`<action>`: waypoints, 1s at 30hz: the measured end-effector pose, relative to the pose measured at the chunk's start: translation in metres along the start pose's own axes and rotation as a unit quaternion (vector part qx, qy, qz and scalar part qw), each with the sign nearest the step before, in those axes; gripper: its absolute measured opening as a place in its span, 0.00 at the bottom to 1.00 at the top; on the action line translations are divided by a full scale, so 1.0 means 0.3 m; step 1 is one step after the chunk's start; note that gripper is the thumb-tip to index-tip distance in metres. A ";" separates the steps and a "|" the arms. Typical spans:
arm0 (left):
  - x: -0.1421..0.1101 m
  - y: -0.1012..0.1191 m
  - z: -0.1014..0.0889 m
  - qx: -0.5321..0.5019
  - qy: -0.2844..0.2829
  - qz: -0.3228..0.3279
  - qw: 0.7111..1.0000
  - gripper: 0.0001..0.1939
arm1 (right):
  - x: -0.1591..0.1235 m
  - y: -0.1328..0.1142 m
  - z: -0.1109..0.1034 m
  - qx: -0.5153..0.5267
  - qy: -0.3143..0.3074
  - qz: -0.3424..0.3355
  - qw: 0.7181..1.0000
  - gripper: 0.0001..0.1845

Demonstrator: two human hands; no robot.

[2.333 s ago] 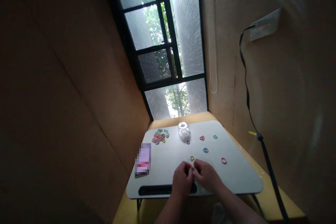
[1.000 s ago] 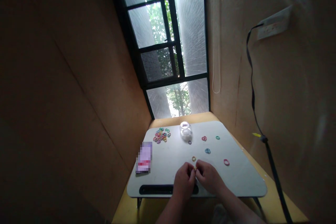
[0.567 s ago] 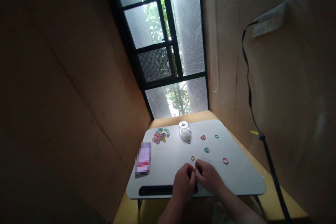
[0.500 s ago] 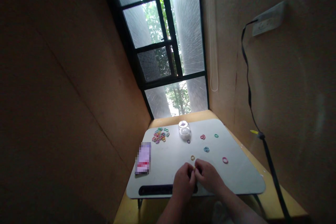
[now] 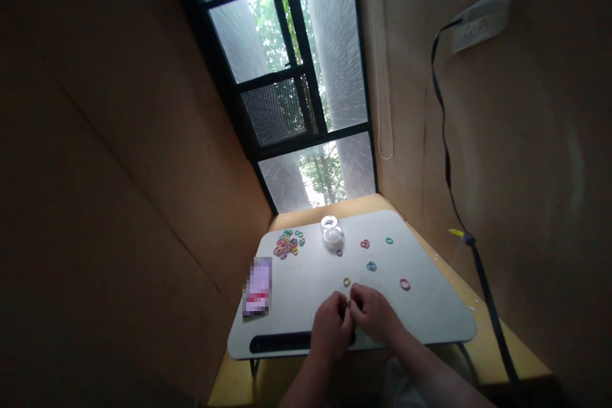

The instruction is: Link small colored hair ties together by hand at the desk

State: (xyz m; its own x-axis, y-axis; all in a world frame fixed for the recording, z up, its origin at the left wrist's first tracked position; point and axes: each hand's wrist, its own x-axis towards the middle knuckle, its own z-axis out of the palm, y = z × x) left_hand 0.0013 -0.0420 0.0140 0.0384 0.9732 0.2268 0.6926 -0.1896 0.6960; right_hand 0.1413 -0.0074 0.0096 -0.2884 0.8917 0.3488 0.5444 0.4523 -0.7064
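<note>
My left hand (image 5: 331, 326) and my right hand (image 5: 375, 313) meet near the front of the white lap table (image 5: 296, 296). Their fingertips pinch a tiny yellow hair tie (image 5: 349, 302), mostly hidden by the fingers. Just beyond them lies another yellow hair tie (image 5: 347, 282). Off to the right are a pink hair tie (image 5: 405, 284), a bluish cluster of hair ties (image 5: 371, 266), a red cluster (image 5: 365, 244) and a green hair tie (image 5: 389, 241). A purple hair tie (image 5: 339, 253) rests in front of a clear round jar (image 5: 332, 237).
A mixed pile of colourful hair ties (image 5: 285, 246) occupies the back left of the table. Below it is a purple packet (image 5: 258, 285), its print blurred. A black slot (image 5: 280, 342) runs along the front edge. Walls flank both sides; a black cord (image 5: 447, 159) hangs at right.
Both hands keep pinching the yellow hair tie at the same spot, with only slight finger movement. The camera view has tilted a little; the things on the table stay put.
</note>
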 end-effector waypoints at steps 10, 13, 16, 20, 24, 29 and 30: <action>0.000 0.011 -0.004 -0.002 0.003 -0.003 1.000 0.07 | -0.002 -0.006 -0.006 0.000 -0.004 0.004 1.000 0.06; -0.004 0.012 -0.004 -0.005 0.002 0.001 1.000 0.07 | -0.001 -0.006 -0.006 -0.003 -0.002 0.002 1.000 0.07; -0.005 0.009 -0.002 -0.001 0.003 0.009 1.000 0.06 | 0.000 -0.005 -0.004 -0.006 -0.002 0.001 1.000 0.06; -0.003 0.006 -0.001 0.006 0.000 0.008 1.000 0.06 | 0.001 -0.003 -0.001 -0.004 -0.002 0.002 1.000 0.06; -0.002 0.011 -0.001 0.009 -0.001 0.006 1.000 0.07 | 0.002 -0.001 -0.003 -0.008 -0.001 0.005 1.000 0.06; 0.000 0.019 0.002 0.021 0.000 0.000 1.000 0.07 | 0.003 -0.001 -0.010 0.003 -0.005 0.006 1.000 0.06; 0.001 0.020 0.003 0.024 -0.003 -0.001 1.000 0.07 | 0.004 -0.001 -0.011 0.007 -0.005 0.005 1.000 0.06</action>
State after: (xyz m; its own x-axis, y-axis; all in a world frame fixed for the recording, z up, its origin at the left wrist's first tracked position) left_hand 0.0062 -0.0427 0.0176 0.0404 0.9744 0.2210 0.7262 -0.1805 0.6633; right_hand 0.1435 -0.0065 0.0123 -0.2899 0.8963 0.3355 0.5369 0.4425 -0.7182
